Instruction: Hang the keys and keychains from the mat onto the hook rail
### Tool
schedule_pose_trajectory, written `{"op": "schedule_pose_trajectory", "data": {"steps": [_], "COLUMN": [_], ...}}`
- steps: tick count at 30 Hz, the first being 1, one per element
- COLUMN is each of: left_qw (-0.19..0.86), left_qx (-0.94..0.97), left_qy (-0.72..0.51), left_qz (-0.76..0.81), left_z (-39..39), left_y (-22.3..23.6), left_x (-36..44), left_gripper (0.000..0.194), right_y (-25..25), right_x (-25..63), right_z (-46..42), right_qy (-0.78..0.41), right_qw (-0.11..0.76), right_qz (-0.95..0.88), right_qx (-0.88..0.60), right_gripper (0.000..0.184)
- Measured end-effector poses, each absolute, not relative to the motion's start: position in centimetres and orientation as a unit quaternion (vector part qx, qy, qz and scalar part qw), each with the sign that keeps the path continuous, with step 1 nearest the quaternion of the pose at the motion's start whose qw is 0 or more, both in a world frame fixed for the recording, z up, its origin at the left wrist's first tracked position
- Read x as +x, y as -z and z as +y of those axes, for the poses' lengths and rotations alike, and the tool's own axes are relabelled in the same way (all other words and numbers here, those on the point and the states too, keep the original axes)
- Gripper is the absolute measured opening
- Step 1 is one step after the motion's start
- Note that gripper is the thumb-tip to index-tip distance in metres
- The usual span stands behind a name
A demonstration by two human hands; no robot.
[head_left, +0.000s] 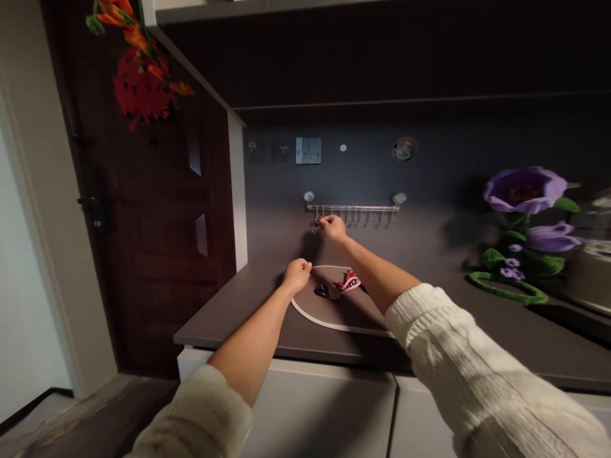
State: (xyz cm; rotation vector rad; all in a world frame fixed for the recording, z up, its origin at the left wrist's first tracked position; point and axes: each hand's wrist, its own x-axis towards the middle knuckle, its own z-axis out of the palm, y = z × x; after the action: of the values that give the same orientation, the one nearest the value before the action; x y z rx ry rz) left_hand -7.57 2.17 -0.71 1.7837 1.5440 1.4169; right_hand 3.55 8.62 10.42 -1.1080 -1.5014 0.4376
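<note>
My right hand [334, 229] is raised to the wall, its fingers pinched on a small bunch of keys [316, 224] just below the left end of a clear hook rail [353, 208]. Whether the keys' ring is on a hook is too small to tell. Lower down, my left hand [296, 277] is closed at the left rim of a round, pale-edged tray or mat [324, 323]; what its fingers hold, if anything, is hidden. On that surface lie dark keys [325, 291] with a pink strap [352, 282], partly behind my right forearm.
Purple felt flowers [525, 191] with a green ring base stand on the counter [229, 305] at right, beside a pale lampshade-like object [592, 273]. A cabinet overhangs above. Switches [308, 151] are on the wall. Red and orange flowers [143, 83] hang before the dark door [157, 254].
</note>
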Motion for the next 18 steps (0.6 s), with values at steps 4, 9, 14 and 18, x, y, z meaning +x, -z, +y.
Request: {"op": "schedule_pose_trajectory", "data": {"steps": [4,9,14,18], "left_qw": [0.18,0.17,0.168,0.17], "left_qx": [0.636,0.637,0.636,0.633], "left_qy": [-0.502,-0.497,-0.492,-0.492], "left_qz": [0.558,0.565,0.571,0.573], "left_z": [2.1,2.2,2.2,2.2], "left_y": [0.6,0.5,0.5,0.5], "left_x": [-7.6,-7.7,-7.8,-7.8], "left_gripper": [0.022,0.023,0.023,0.022], "right_y": [-10.6,-10.6,-10.4,-10.3], "right_x": [2.7,2.1,1.8,1.7], "right_z": [9.0,9.2,9.5,9.5], "right_qy": [-0.246,-0.317,-0.329,-0.344], "right_qw": [0.602,0.618,0.63,0.634], "right_qz": [-0.596,-0.555,-0.539,-0.522], "right_qx": [-0.471,-0.458,-0.452,-0.456], "right_gripper": [0.011,0.012,0.01,0.01]}}
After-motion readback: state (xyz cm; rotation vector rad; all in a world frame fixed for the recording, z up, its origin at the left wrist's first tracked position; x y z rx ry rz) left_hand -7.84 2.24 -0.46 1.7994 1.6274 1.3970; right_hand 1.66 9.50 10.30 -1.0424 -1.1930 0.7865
